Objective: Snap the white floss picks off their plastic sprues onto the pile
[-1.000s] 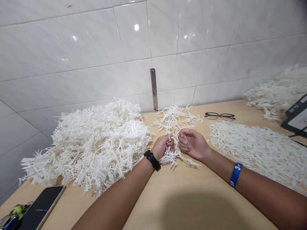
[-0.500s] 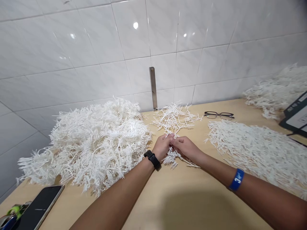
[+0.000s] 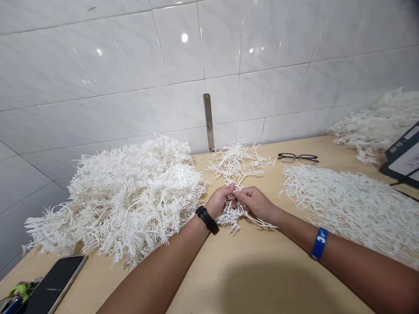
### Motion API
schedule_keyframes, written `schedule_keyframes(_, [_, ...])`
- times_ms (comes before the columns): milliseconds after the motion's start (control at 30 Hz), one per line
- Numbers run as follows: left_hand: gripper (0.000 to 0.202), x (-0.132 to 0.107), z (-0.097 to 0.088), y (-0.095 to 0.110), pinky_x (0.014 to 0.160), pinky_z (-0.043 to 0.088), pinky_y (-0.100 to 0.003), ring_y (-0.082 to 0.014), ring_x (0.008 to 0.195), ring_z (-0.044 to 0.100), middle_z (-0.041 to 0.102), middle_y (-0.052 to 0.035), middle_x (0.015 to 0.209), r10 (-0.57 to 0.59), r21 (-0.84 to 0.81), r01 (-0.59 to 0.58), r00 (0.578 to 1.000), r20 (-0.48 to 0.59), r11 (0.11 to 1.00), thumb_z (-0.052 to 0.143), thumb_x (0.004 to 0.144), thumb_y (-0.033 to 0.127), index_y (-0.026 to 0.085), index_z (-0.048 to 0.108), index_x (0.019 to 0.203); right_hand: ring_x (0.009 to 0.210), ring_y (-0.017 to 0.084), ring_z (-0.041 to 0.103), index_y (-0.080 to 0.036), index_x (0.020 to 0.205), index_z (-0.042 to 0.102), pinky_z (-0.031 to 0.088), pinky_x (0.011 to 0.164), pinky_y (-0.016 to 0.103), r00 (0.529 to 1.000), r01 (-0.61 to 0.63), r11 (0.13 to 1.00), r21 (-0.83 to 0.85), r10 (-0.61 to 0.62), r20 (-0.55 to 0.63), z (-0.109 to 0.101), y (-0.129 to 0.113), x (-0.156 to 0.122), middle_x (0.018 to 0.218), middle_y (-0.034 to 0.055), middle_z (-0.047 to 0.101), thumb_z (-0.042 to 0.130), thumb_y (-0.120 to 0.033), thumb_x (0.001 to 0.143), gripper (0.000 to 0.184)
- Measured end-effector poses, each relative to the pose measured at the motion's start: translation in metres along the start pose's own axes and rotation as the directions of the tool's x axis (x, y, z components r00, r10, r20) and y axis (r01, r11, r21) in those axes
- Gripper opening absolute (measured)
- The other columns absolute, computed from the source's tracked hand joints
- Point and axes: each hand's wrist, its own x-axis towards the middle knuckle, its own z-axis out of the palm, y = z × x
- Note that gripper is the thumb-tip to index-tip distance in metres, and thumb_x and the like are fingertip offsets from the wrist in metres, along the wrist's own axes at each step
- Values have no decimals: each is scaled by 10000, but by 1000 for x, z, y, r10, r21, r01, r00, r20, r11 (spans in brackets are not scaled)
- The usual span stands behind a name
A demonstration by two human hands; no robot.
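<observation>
My left hand [image 3: 221,201], with a black watch on its wrist, is closed on a white branching plastic piece [image 3: 232,216] whose thin tips hang below the fingers. Close beside it, my right hand [image 3: 254,202] pinches at the same piece, thumb and fingertips meeting the left ones; what lies between the fingertips is partly hidden. Left of my hands rises a large heap of white branched plastic pieces [image 3: 137,192]. Just beyond my fingers lies a small loose pile of thin white stems [image 3: 238,161]. A wide, flat spread of short white pieces [image 3: 347,200] covers the right side.
Glasses [image 3: 297,158] lie near the wall behind the right spread. A further white pile [image 3: 376,124] and a dark-edged box [image 3: 404,152] stand at the far right. A phone [image 3: 54,283] and keys [image 3: 22,290] are at the lower left. A metal bracket [image 3: 208,122] is fixed to the tiled wall.
My fingers have shifted slightly: the left thumb is lifted a little apart from the right thumb. The white piece between my hands has turned slightly. The piles look the same.
</observation>
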Motion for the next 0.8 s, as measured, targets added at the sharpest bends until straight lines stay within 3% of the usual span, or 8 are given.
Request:
schedule_keyframes(133, [427,-2,0,1,413,293,-188,-57,415,401,382,67,502,-34,-58,34,999,-6,998,750,653,420,163,409,650,348,55,215,-199,415,395,143,380,238,1000,-4,995,102,2,25,0,5,1,353,-53,332,624,-583,737,551])
schedule_keyframes(267, [416,-3,-3,3,409,267,-186,-49,413,317,302,68,525,-57,-193,74,994,89,978,685,750,389,173,351,627,360,54,221,-194,411,390,155,392,241,999,28,978,209,-32,16,-3,3,1,369,-54,320,647,-508,758,534])
schedule_keyframes(400, [415,-3,-2,6,424,272,-177,-54,429,247,220,60,537,-29,-346,72,991,127,936,572,849,331,175,286,591,388,68,236,-199,464,386,153,407,246,975,145,929,340,-76,-207,-12,-4,2,419,-53,304,618,-397,804,456])
schedule_keyframes(467, [395,-3,-1,6,427,274,-173,-59,429,226,199,59,530,-22,-362,52,996,88,931,525,878,305,172,297,584,399,73,228,-199,486,409,132,411,249,924,206,935,288,-89,-372,-21,-6,3,436,-49,296,587,-377,817,415])
schedule_keyframes(567, [389,-2,0,5,428,277,-177,-64,428,206,184,59,524,-7,-357,28,998,59,934,499,892,299,171,313,576,426,87,240,-202,487,409,135,416,259,803,299,948,109,-188,-566,-37,-8,5,454,-34,302,544,-321,813,373])
schedule_keyframes(667, [407,-1,0,4,432,287,-183,-67,430,209,183,58,522,-7,-326,27,998,62,945,498,894,312,173,313,559,443,101,264,-210,471,372,179,424,273,681,402,916,13,-289,-673,-53,-6,8,454,-27,295,509,-229,745,307])
schedule_keyframes(800, [429,-2,1,5,436,299,-185,-66,428,219,198,55,517,-15,-286,27,999,46,958,485,903,336,172,314,545,447,111,329,-219,480,390,237,433,282,586,393,919,21,-233,-776,-73,2,16,460,-17,350,467,-224,689,222])
